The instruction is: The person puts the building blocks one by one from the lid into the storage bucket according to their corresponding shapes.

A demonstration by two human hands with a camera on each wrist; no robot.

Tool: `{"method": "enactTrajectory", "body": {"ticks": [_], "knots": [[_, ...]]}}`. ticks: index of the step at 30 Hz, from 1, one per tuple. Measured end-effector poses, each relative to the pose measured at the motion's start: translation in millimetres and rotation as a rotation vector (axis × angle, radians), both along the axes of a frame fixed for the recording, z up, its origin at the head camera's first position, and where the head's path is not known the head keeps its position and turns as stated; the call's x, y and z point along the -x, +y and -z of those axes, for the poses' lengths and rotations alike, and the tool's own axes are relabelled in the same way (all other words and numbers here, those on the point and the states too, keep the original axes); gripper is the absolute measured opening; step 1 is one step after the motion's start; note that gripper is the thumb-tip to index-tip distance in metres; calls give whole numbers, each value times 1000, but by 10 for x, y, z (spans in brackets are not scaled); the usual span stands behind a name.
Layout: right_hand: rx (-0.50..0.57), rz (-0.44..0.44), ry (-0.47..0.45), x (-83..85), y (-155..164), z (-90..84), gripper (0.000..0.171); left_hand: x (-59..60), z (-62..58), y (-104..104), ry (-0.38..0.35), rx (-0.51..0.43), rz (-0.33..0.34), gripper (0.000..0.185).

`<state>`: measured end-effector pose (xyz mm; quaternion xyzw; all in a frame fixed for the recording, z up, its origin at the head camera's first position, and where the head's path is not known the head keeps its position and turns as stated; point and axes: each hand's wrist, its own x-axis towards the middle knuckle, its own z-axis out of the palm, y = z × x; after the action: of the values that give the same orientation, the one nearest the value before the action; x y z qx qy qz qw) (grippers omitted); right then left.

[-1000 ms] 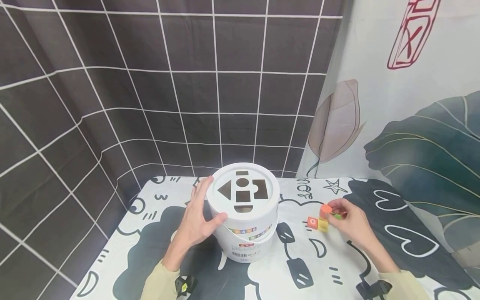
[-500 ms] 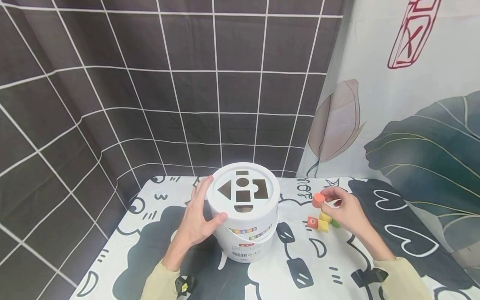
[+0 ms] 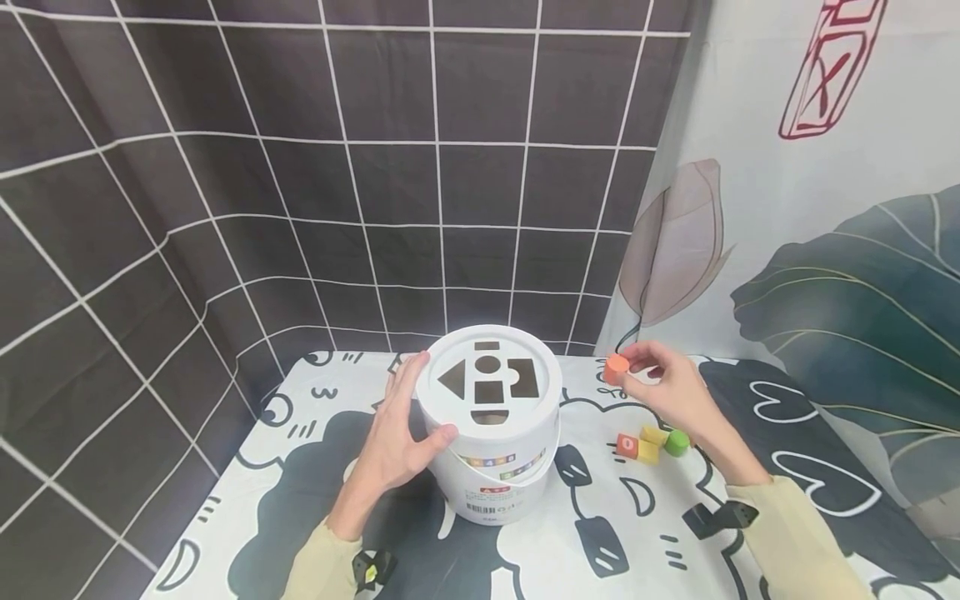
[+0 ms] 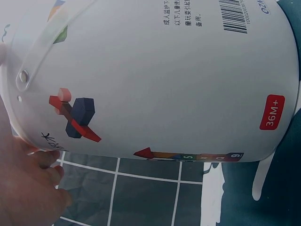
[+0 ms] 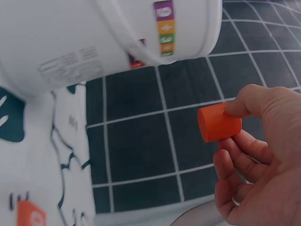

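Note:
A white bucket (image 3: 491, 492) stands upright, its white lid (image 3: 435, 408) cut with shaped holes, including a triangle and a circle. My left hand (image 3: 393, 442) rests against the bucket's left side by the rim, fingers fairly straight and thumb across the front. In the left wrist view, that hand (image 4: 30, 183) touches the rim end. Right of the bucket, my right hand (image 3: 667, 387) pinches an orange cylinder block (image 3: 617, 368) between thumb and fingers. The right wrist view shows the orange cylinder (image 5: 218, 123) held sideways at the fingertips, apart from the bucket.
On the patterned cloth (image 3: 540, 567) right of the bucket lie a red block (image 3: 627, 446) with a white mark, two yellow blocks (image 3: 648, 452) and a green round block (image 3: 677, 442). A dark grid curtain (image 3: 472, 192) hangs behind, with a white printed curtain (image 3: 750, 100) at right.
My right hand has lifted the orange cylinder from the block group and carried it up, away and slightly left. The green block now shows fully. My left hand stays on the bucket.

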<state>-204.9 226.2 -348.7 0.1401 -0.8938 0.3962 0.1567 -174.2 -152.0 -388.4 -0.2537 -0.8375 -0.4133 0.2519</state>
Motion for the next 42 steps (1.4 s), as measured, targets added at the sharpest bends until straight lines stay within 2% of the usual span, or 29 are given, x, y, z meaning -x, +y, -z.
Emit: {"method": "enactTrajectory", "body": {"ticks": [6,16,21,26,36,42], "knots": [[44,-51,15,91,-131,-190,29,-11,-12,0,-10,3,-4,97],[54,-147,82,197,-431,-378,26,3,4,-8,2,6,0,94],[67,-195,49,238,-604,-459,26,-2,-2,-6,0,2,1,94],[93,-244,27,274,-744,-483,26,-2,-2,-1,-3,4,-1,94],[91,-260,0,329,-911,-478,26,1,12,5,9,5,0,95],[92,-298,-15,329,-1024,-506,26,0,11,5,-2,8,-8,93]]}}
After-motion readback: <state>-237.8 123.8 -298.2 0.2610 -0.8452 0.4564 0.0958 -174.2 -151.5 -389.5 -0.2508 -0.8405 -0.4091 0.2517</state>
